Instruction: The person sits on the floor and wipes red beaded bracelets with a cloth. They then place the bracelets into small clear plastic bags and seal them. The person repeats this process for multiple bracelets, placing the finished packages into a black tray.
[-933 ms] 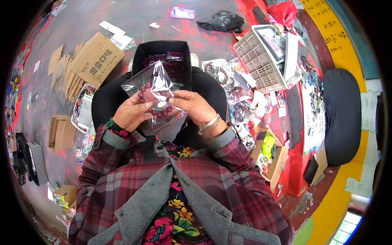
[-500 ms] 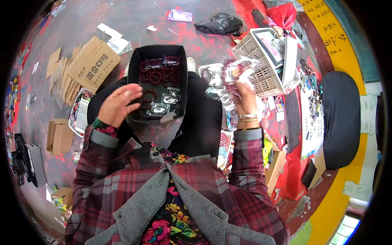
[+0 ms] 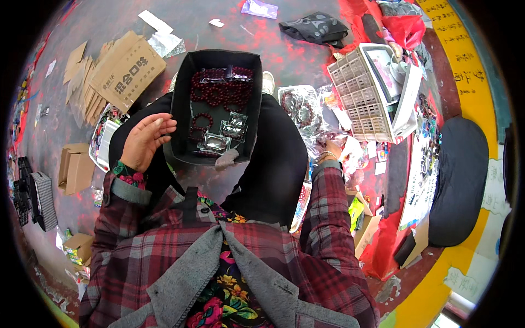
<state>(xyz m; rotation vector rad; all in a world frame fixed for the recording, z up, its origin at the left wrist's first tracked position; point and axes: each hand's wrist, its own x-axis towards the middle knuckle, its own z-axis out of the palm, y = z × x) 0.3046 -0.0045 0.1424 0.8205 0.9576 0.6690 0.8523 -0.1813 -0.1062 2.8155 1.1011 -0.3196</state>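
A black open box [image 3: 252, 104] sits between my knees. Inside it lie dark red bead strings [image 3: 221, 94], a red bead bracelet [image 3: 201, 124] and small clear packets [image 3: 234, 127] with silvery contents. My left hand [image 3: 143, 143] hovers by the box's left wall, its fingers stretched out and holding nothing. Low to my right, my right hand [image 3: 330, 150] reaches into clear plastic bags [image 3: 302, 108] with dark red beads visible in them. Its fingertips are mostly hidden among plastic and beads, so any grip does not show.
A beige plastic basket [image 3: 358, 95] full of goods stands at the right. Flattened cardboard [image 3: 128, 71] leans at the left, near a white tray [image 3: 104, 145] and an open carton [image 3: 76, 168]. A black bag [image 3: 314, 28] lies farther off.
My right hand has dropped from a raised position, where it was blurred near the basket, down into the plastic bags. My left hand has shifted slightly left, its fingers closer together.
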